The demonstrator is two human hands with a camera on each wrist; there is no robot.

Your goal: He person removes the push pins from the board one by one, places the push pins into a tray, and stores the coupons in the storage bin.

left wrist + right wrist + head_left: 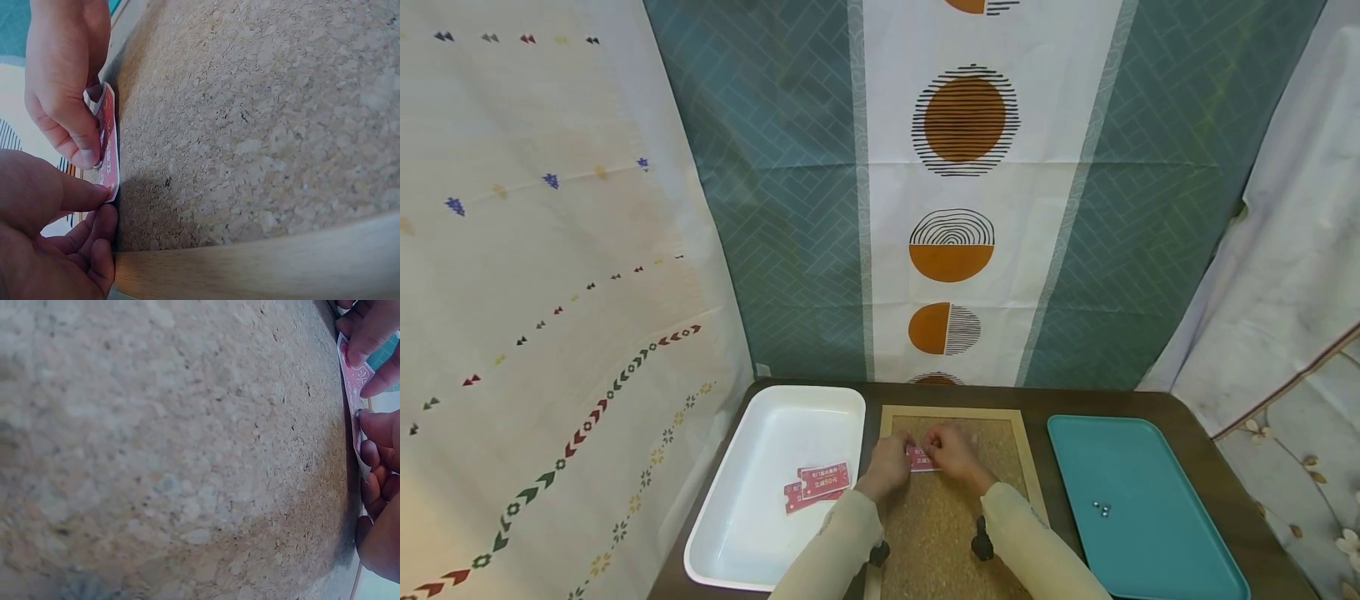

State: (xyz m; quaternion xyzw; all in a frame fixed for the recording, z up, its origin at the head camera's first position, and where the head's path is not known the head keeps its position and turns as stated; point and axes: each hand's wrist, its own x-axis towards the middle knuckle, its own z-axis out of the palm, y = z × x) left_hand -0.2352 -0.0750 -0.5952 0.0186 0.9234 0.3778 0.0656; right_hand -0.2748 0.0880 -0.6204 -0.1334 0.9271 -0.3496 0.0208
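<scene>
A red paper coupon (921,461) with white print is held against the upper part of a wood-framed cork board (943,521). My left hand (888,463) pinches the coupon's left end between thumb and finger. At the other end, my right hand (957,456) has its thumb and fingertips on a tiny silver pin (97,166) against the coupon's face. That pin is mostly hidden by the fingers, so its exact shape does not show. In the right wrist view the coupon (354,378) stands slightly off the cork along one edge.
To the left stands a white tray (737,500) with red coupons (824,480) overlapping in it. On the right, a teal tray (1157,500) bears several small silver pieces (1102,508). All stand on a dark wooden table (880,396) with patterned cloths behind.
</scene>
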